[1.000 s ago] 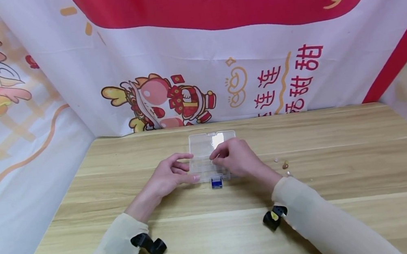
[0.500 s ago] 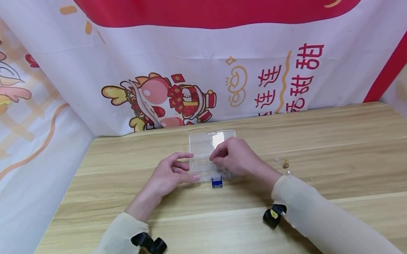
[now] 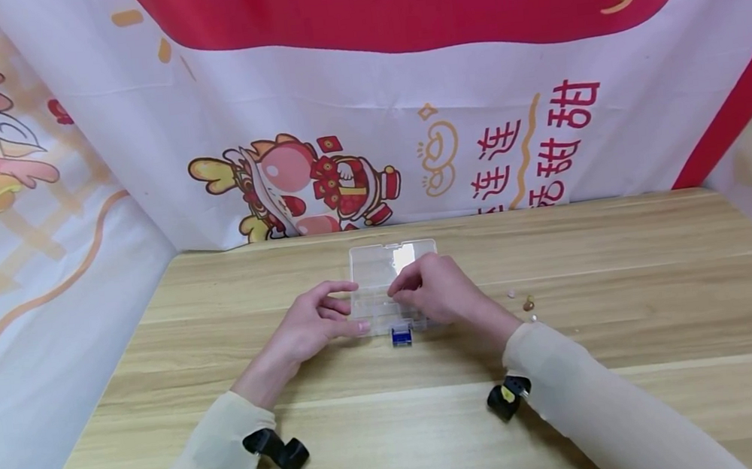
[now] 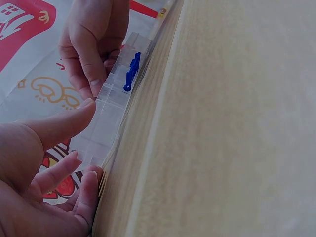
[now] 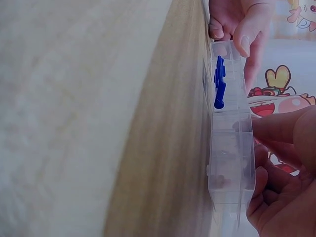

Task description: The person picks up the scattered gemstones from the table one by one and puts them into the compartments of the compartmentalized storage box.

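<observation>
A clear plastic compartment box (image 3: 375, 308) stands on the table, its transparent lid (image 3: 372, 263) open toward the back. At its front edge is a blue latch (image 3: 402, 335), also plain in the right wrist view. My left hand (image 3: 306, 323) holds the box's left end, thumb at the front corner and fingers along the side. Over the right half, my right hand (image 3: 437, 289) reaches in with thumb and index finger close together at a compartment. Whether anything small sits between those fingertips is hidden. A faint brownish patch shows through the box wall (image 5: 222, 180) in the right wrist view.
Several tiny pieces lie right of the box, among them a brown-gold one (image 3: 528, 303), a pale pink one (image 3: 511, 294) and a white one (image 3: 534, 318). A printed cloth (image 3: 362, 92) hangs behind the wooden table (image 3: 395, 429).
The right fingertips shift very slightly at the compartment. The left hand and the box stay where they were.
</observation>
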`<state>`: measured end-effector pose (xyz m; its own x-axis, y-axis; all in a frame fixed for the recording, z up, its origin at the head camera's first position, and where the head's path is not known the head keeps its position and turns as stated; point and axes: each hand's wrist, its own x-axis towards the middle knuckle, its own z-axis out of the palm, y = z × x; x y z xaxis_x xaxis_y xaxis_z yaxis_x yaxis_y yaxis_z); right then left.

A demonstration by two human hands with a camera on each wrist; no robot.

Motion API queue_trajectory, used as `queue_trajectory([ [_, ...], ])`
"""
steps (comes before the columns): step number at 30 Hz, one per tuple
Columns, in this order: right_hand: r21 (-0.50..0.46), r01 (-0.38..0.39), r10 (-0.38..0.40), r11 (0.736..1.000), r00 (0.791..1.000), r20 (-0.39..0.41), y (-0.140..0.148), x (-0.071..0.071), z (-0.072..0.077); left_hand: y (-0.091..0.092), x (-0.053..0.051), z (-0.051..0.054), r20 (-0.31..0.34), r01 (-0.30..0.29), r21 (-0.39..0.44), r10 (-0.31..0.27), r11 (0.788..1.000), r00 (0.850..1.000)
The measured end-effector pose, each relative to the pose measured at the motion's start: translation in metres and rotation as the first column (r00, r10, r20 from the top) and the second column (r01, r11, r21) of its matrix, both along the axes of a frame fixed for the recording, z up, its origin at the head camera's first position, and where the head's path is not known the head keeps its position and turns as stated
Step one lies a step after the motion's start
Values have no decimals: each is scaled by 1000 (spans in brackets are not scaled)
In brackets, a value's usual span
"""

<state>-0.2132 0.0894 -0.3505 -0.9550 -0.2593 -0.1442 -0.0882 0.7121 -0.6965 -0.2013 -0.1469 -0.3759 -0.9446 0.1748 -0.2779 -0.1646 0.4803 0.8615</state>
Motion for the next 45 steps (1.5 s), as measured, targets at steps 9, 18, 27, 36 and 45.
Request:
queue_trajectory([
  [9,-7,-37,37,999,999,-1,3,1,-1,1,0,1,6,2,2,-2,1000,1000],
  [18,-109,38,-38,993,999,-4,21,4,4,2,0,1,12,-5,4,5,1000,1000],
  [27,-165,84,-91,983,995,-35,67,5,11,3,-1,0,10,-4,0,4,1000,1000],
  [36,-134,111,-119,985,991,-53,123,9,9,4,-1,1,1,1,2,-1,1000,1000],
  [45,-57,50,-54,997,997,-61,158,6,-2,2,-1,1,-2,12,6,-12,1000,1000],
])
